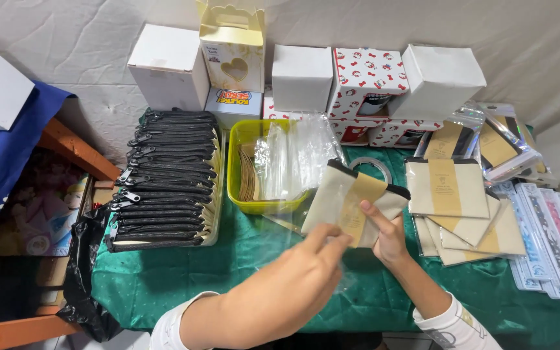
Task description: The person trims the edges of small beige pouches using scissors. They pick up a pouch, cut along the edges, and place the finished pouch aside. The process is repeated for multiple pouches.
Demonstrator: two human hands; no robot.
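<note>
My right hand [387, 236] holds a beige zip pouch [332, 194] with a tan paper band around it, above the green tablecloth [254, 259]. The pouch sits partly inside a clear plastic sleeve [306, 223], tilted. My left hand [299, 282] is just below it, fingers pinching the sleeve's lower edge. A yellow-green tray [238, 188] behind the pouch holds clear sleeves and tan paper bands. A long stack of black-zipped pouches [166, 181] lies to the left.
Finished bagged pouches [452, 207] pile up at the right, beside flat packaged items [555, 243]. A tape roll [374, 165] lies behind the pouch. White and patterned boxes [371, 81] line the back wall. A black bag [85, 272] hangs off the left table edge.
</note>
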